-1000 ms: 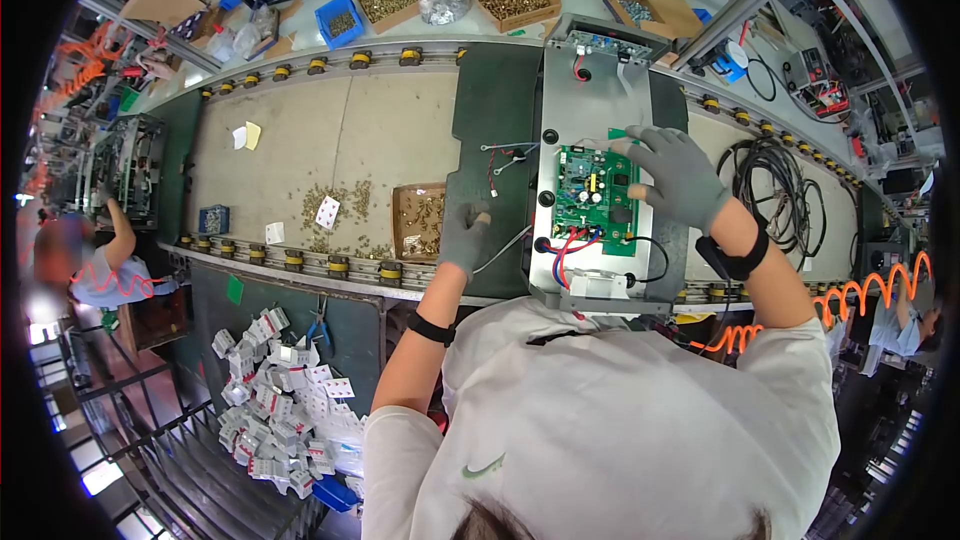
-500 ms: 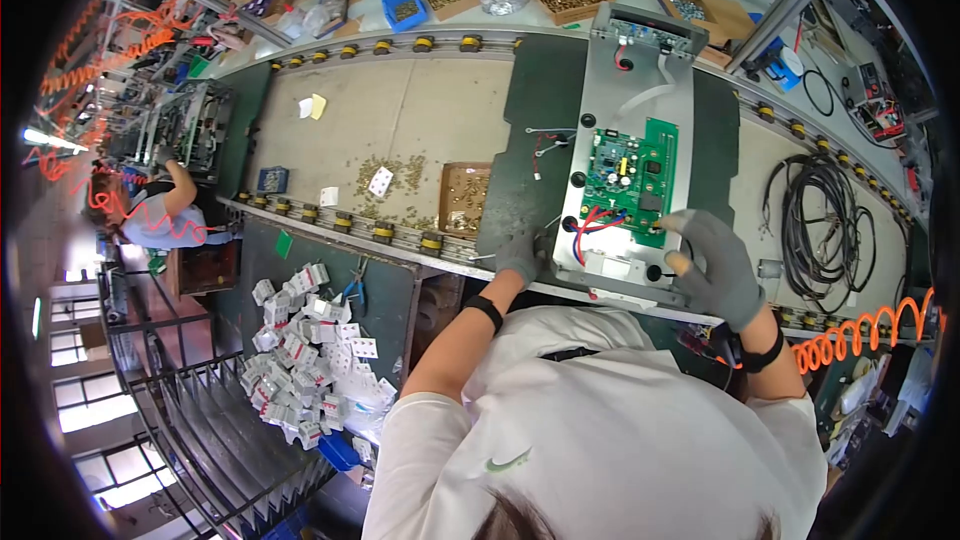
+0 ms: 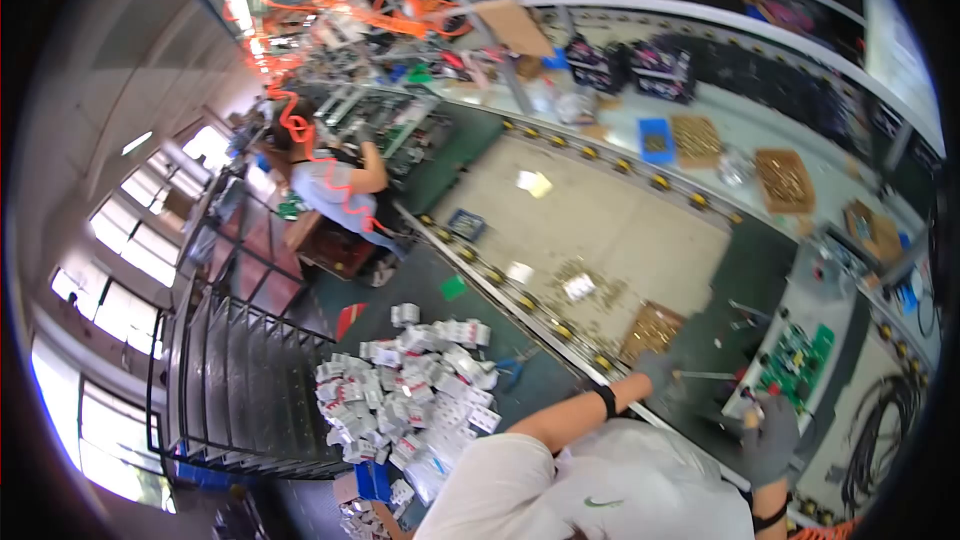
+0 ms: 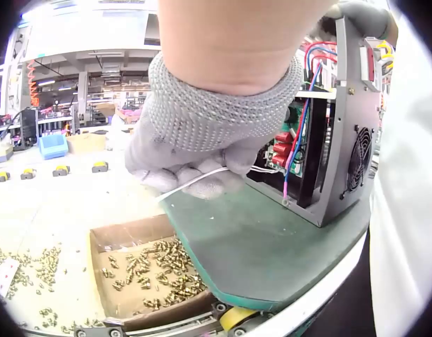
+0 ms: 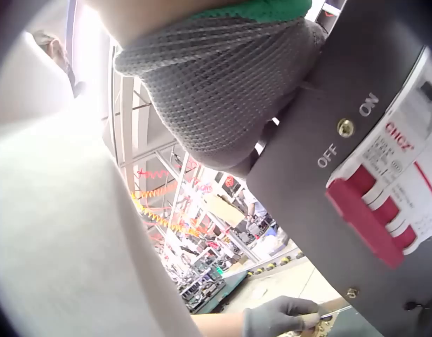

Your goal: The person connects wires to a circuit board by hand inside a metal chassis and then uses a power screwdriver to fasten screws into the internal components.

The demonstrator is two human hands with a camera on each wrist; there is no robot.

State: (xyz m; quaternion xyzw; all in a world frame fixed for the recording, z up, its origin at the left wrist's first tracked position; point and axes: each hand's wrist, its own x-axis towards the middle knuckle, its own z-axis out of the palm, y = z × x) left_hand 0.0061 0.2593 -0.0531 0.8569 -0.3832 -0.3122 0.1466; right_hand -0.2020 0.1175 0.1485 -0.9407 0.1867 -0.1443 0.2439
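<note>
In a grey glove, my left hand (image 3: 655,372) curls its fingers round a thin white wire (image 4: 191,184), which runs toward the open side of a metal chassis (image 4: 342,140). A green circuit board (image 3: 795,365) lies on the chassis. My gloved right hand (image 3: 770,435) is at the chassis's near end, by the dark end panel (image 5: 300,158). This panel carries a circuit breaker (image 5: 374,225) with a red lever, beside ON and OFF marks. The right fingertips are hidden behind the panel in the right wrist view. Red and blue wires (image 4: 300,133) hang inside the chassis.
A green board (image 4: 237,242) lies under the chassis on the roller line. Left of it stands a cardboard tray (image 4: 110,288) of brass-coloured screws. Circuit breakers (image 3: 400,390) are heaped on the side table. Another person (image 3: 335,185) works further along. Coiled black cable (image 3: 880,430) lies at the right.
The head view has swung left, so the chassis now appears further right. My right hand has come from above the circuit board to the chassis's near end. The left hand stays left of the chassis.
</note>
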